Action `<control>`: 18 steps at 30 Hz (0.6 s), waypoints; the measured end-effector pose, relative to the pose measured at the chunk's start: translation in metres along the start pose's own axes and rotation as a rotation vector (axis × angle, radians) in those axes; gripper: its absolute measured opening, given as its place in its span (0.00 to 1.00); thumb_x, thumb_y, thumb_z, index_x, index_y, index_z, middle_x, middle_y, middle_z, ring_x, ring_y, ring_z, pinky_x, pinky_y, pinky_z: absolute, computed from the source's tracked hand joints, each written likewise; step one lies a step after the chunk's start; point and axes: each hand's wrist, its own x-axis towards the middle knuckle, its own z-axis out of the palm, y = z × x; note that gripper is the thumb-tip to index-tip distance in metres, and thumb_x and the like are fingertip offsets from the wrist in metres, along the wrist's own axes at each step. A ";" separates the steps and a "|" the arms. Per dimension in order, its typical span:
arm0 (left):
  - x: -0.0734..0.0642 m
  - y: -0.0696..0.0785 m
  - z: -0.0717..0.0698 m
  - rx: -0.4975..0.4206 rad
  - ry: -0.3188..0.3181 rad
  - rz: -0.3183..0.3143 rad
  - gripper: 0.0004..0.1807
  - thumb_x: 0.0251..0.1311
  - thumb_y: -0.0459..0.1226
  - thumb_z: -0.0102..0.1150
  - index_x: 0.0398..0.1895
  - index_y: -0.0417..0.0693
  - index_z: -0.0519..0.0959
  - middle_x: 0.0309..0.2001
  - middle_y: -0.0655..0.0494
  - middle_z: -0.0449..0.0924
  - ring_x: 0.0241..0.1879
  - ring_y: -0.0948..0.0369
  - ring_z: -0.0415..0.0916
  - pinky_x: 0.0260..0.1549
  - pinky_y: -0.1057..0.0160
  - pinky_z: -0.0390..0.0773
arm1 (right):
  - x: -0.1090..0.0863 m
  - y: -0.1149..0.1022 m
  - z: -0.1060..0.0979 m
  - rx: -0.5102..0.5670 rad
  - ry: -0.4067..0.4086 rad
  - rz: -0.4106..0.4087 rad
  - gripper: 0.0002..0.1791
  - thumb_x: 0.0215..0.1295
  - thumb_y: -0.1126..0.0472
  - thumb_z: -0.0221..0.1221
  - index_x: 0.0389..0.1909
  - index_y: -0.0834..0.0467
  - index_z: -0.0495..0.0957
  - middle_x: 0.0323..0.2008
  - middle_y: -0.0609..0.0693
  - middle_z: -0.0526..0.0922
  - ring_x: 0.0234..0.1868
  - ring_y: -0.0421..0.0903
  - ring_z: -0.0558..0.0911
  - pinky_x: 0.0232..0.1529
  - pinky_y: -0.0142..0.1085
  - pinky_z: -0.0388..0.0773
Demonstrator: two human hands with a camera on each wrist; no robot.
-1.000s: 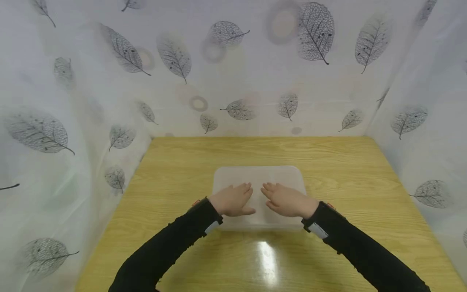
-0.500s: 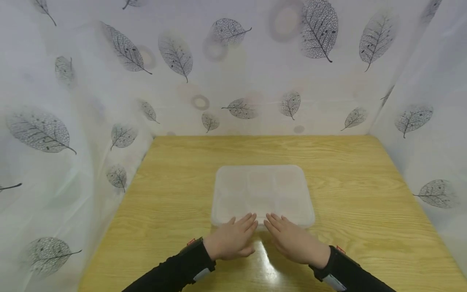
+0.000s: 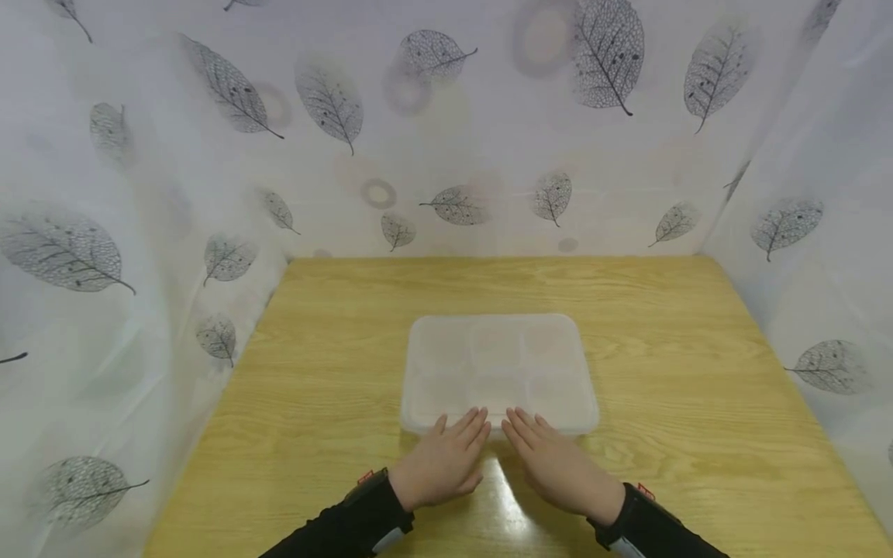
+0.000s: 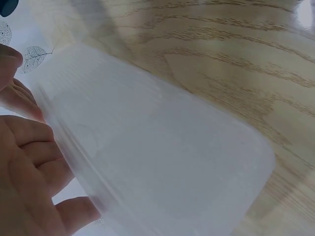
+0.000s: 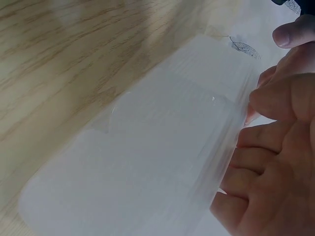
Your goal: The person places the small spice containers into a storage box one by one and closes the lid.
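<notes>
A translucent white plastic box (image 3: 498, 353) with rounded corners lies on the table, and six compartments show faintly through its top. Along its near edge, left of centre, rests my left hand (image 3: 444, 461), fingers extended over the rim. My right hand (image 3: 561, 465) mirrors it just right of centre, its fingertips also at the near rim. The two hands point inward with a narrow gap between them. From below, the left wrist view has the left fingers (image 4: 42, 152) against the long side of the box. In the right wrist view, the right fingers (image 5: 248, 162) meet that same side.
The wood-grain table (image 3: 335, 349) extends around the box on all sides. A white curtain (image 3: 460, 116) printed with grey leaves encloses the back, left and right. Light glares off the tabletop in front of the box, between the forearms.
Both hands have drawn back toward the person, from over the middle of the box to its near edge. In the last half second they have barely moved. The box stays about where it was.
</notes>
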 end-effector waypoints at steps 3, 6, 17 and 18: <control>-0.002 0.001 0.001 0.018 0.018 -0.011 0.33 0.59 0.51 0.45 0.62 0.39 0.61 0.64 0.44 0.54 0.63 0.54 0.51 0.50 0.49 0.65 | 0.001 -0.001 0.002 -0.015 -0.005 -0.001 0.30 0.45 0.66 0.57 0.54 0.71 0.67 0.56 0.66 0.66 0.57 0.57 0.65 0.53 0.47 0.64; -0.003 0.002 0.003 0.035 0.032 -0.021 0.32 0.59 0.50 0.45 0.61 0.39 0.61 0.64 0.44 0.54 0.63 0.54 0.52 0.51 0.49 0.65 | 0.001 -0.002 0.003 -0.025 -0.012 0.002 0.30 0.46 0.66 0.57 0.54 0.71 0.66 0.56 0.66 0.65 0.58 0.57 0.64 0.54 0.46 0.63; -0.005 -0.012 0.005 -0.135 0.063 -0.032 0.30 0.60 0.50 0.46 0.61 0.40 0.62 0.63 0.47 0.57 0.62 0.56 0.53 0.53 0.52 0.64 | -0.003 0.013 -0.001 0.161 0.024 0.063 0.29 0.48 0.67 0.56 0.54 0.73 0.64 0.57 0.68 0.63 0.58 0.59 0.63 0.55 0.51 0.60; -0.006 -0.015 0.004 -0.163 0.068 -0.048 0.30 0.61 0.49 0.44 0.61 0.39 0.62 0.63 0.47 0.57 0.62 0.56 0.54 0.53 0.53 0.63 | -0.005 0.017 -0.003 0.174 0.035 0.081 0.29 0.50 0.67 0.55 0.54 0.74 0.64 0.57 0.69 0.63 0.58 0.60 0.62 0.55 0.52 0.59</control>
